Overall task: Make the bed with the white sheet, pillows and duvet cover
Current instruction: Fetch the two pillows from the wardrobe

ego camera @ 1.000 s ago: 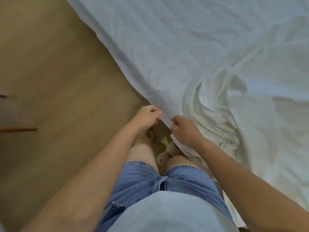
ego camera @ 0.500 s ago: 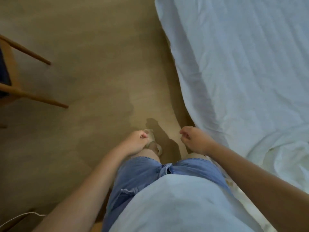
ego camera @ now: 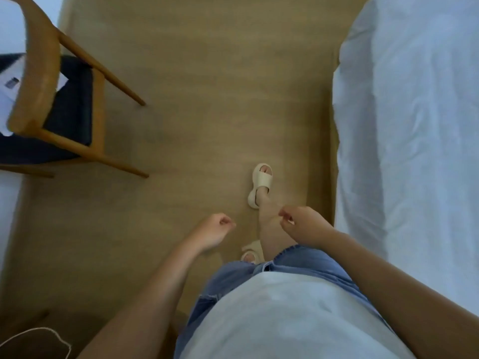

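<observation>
The white sheet [ego camera: 414,151] covers the bed along the right side of the view and hangs down its edge. My left hand [ego camera: 215,230] is held out over the floor with its fingers curled into the palm, holding nothing. My right hand [ego camera: 302,225] is beside it above my leg, fingers curled too, also holding nothing. Both hands are clear of the sheet, left of the bed's edge. No pillows or duvet cover are in view.
A wooden chair [ego camera: 64,104] with a dark seat and white papers stands at the upper left. Beige floor [ego camera: 207,99] runs between chair and bed. My feet wear cream slippers [ego camera: 260,185]. A thin white cord [ego camera: 39,335] lies at the bottom left.
One second ago both hands gripped the sheet's edge; they have let go. The view has turned left, so the bed now sits at the right and the chair has come into view.
</observation>
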Demonstrator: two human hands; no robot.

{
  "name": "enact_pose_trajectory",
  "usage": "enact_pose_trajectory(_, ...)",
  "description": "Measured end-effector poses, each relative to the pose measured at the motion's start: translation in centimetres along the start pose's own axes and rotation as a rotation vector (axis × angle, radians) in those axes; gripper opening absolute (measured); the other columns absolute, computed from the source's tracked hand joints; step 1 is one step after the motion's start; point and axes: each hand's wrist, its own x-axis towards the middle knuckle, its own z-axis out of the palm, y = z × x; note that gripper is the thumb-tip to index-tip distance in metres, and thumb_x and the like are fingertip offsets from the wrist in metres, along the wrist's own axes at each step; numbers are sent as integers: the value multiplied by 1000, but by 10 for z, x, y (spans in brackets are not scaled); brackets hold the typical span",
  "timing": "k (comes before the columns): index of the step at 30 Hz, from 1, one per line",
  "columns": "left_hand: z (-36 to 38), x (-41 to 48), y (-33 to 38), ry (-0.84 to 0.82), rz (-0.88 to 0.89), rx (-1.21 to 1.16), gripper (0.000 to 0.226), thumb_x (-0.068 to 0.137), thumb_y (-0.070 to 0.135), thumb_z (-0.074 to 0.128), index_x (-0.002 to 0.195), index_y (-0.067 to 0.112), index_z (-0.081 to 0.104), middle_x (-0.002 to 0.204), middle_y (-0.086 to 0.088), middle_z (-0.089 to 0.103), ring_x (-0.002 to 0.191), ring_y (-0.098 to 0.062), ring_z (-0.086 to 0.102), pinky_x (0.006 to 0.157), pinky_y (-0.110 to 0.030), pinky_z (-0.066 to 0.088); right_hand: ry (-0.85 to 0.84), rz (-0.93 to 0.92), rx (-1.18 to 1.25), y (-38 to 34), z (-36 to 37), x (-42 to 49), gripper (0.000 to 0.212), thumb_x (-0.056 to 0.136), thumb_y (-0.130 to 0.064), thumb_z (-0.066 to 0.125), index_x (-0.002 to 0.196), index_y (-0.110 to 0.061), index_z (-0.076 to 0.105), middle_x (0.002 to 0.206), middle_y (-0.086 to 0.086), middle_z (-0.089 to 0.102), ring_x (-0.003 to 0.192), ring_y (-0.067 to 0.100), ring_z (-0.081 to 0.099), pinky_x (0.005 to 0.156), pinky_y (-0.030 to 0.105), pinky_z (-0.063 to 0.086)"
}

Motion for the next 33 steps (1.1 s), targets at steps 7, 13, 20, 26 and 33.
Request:
enact_pose_trajectory(7,-139,77,80,107,-63,-56,19,95,22,46,92,11,61,93,-7,64,83,-21,57,74,-30,43,-97,-72,-151,-46,-149,133,28,97,-24,41,117,-15,58,113,6,64,98,22,59,83,32,48)
enact_pose_trajectory(13,-252,132,151,215,0,-163,15,97,26,47,92,17,58,89,5,57,80,-8,54,67,-18,41,-129,-128,-218,-116,-280,247,28,97,-25,43,118,-14,57,116,5,61,102,20,56,87,30,45)
enact_pose_trajectory(20,-383,213,190,151,-89,-327,15,95,23,52,102,13,60,108,-10,63,98,-21,58,91,-33,46,-169,-102,-216,-198,-373,379,28,98,-21,44,119,-7,56,118,10,58,104,22,53,80,26,38)
enact_pose_trajectory(26,-571,288,241,210,-77,-289,18,97,24,48,93,12,60,100,-11,66,84,-17,58,80,-31,47,-108,-29,-86,-282,-465,493,27,97,-17,46,118,-4,56,113,14,60,89,18,50,69,23,32)
enact_pose_trajectory(33,-756,387,325,168,16,12,16,96,25,48,100,13,59,99,-12,63,91,-26,59,86,-32,48,-18,-5,-50,-356,-581,612,26,96,-16,47,118,-10,59,109,10,61,92,19,53,71,24,34)
